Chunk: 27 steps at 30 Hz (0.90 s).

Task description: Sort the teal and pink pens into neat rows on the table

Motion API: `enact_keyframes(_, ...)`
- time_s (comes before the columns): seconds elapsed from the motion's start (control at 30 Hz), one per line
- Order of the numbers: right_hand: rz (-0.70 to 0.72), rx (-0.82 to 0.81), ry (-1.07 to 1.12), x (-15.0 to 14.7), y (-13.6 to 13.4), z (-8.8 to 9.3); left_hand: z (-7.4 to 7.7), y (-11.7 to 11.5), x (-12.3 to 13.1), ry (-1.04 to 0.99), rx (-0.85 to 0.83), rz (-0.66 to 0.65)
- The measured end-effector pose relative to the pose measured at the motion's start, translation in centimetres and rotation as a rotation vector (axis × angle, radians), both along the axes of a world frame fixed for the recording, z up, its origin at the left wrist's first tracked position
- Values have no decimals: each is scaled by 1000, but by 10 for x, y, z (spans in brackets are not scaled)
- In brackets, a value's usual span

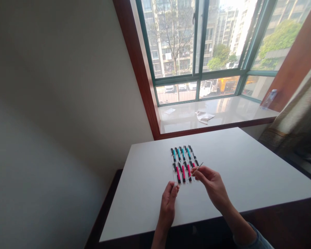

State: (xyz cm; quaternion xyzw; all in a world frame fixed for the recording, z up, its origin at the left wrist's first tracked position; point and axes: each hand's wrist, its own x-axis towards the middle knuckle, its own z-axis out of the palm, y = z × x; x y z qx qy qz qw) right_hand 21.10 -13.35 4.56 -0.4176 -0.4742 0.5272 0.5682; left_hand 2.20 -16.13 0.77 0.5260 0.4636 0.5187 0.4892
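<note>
My right hand (211, 181) pinches a thin, pale pen refill (201, 164) between thumb and fingers, tilted above the lower row of pen parts. Closed fingertips on my left hand (168, 202) sit just below that row; a small whitish spot shows there, too small to name. Two rows of pen parts lie on the white table. Teal barrels (179, 154) with black ends make up the far row, and pink barrels (183, 173) the near one. Black caps or clips (174, 166) and thin rods lie between them. My right hand hides part of the near row's right end.
The white table (145, 193) meets a wall on its left and a window sill (181, 126) at the back. A crumpled white cloth or tissue (204, 117), a paper piece (169, 111) and a clear bottle (269, 99) are on the sill. A curtain (287, 114) hangs right.
</note>
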Motion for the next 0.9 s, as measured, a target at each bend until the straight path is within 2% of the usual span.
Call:
enact_keyframes(0.2,93,30,-236,-6,-19,-21,0,-1,5,-12,-66,64)
enact_keyframes(0.4,97,98,-417,-12,-30,-29,3,-3,19,-41,-104,62)
enact_keyframes(0.53,71,65,-444,-9,-31,-30,6,-4,23,-39,-76,39)
enact_keyframes(0.73,49,6,-391,-3,-34,-23,15,-1,28,24,-36,45)
enact_keyframes(0.9,0,68,-415,0,-40,-24,12,6,33,-36,-68,126)
